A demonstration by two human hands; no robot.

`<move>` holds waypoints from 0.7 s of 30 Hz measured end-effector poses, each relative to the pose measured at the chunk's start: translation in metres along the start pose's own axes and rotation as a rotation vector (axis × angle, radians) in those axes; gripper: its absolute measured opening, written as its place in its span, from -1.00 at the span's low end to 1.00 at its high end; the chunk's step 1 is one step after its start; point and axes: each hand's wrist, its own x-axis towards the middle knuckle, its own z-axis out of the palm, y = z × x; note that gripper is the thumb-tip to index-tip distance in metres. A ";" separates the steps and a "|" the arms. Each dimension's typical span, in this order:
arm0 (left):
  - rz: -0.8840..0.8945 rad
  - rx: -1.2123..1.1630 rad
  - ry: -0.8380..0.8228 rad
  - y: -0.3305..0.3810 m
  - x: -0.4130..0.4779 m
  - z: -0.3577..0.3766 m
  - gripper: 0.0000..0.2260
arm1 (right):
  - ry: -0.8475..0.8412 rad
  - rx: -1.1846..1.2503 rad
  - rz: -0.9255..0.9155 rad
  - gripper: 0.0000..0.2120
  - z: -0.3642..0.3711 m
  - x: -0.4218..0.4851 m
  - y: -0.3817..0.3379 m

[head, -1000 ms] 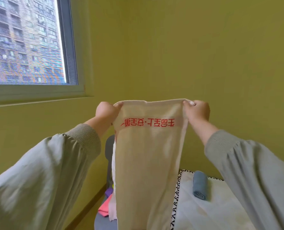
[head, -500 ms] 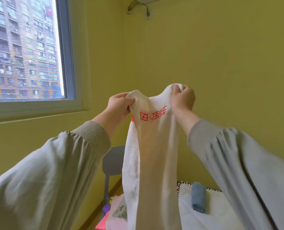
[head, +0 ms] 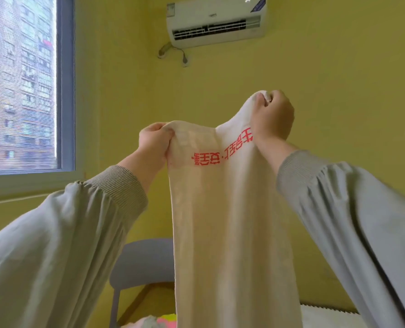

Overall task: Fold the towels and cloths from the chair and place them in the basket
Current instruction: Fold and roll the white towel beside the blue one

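Note:
A long cream towel [head: 230, 221] with red printed characters hangs down in front of me. My left hand [head: 155, 140] grips its upper left corner. My right hand [head: 273, 116] pinches the upper right corner and is held higher, so the top edge slants. Behind the towel stands a grey chair [head: 144, 261], and a few pale and pink cloths [head: 159, 321] show at its seat by the bottom edge. The basket is not in view.
A window [head: 19, 84] fills the left wall. An air conditioner [head: 217, 20] hangs high on the yellow wall. A strip of white surface [head: 327, 318] shows at the lower right behind the towel.
Both hands have lifted the towel higher and spread apart again, the right hand rising above the left. The view has tilted up, so the air conditioner appears and the rolled blue cloth has dropped out of sight.

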 end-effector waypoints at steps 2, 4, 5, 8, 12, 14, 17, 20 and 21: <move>-0.014 0.041 0.032 -0.012 0.004 0.006 -0.85 | 0.016 -0.043 -0.006 -0.69 -0.005 0.007 0.021; -0.004 0.094 0.059 -0.029 0.009 0.011 -0.84 | 0.001 -0.090 -0.009 -0.75 -0.008 0.009 0.045; 0.008 0.141 0.068 -0.040 0.010 0.015 -0.83 | -0.021 -0.113 -0.005 -0.75 -0.009 0.007 0.059; 0.032 0.276 0.092 -0.083 0.014 0.031 -0.78 | -0.088 -0.155 0.032 -0.80 -0.005 0.000 0.105; 0.022 0.409 0.078 -0.151 0.023 0.052 -0.75 | -0.208 -0.230 0.149 -0.85 0.011 -0.012 0.181; -0.014 0.474 0.045 -0.185 0.030 0.063 -0.77 | -0.279 -0.270 0.253 -0.72 0.017 -0.018 0.222; -0.011 0.597 0.040 -0.232 0.039 0.077 -0.80 | -0.333 -0.326 0.301 -0.59 0.023 -0.030 0.270; 0.107 0.769 0.001 -0.268 0.042 0.079 -0.80 | -0.395 -0.392 0.323 -0.56 0.027 -0.041 0.307; 0.150 0.836 -0.030 -0.284 0.043 0.079 -0.81 | -0.442 -0.454 0.343 -0.56 0.028 -0.045 0.324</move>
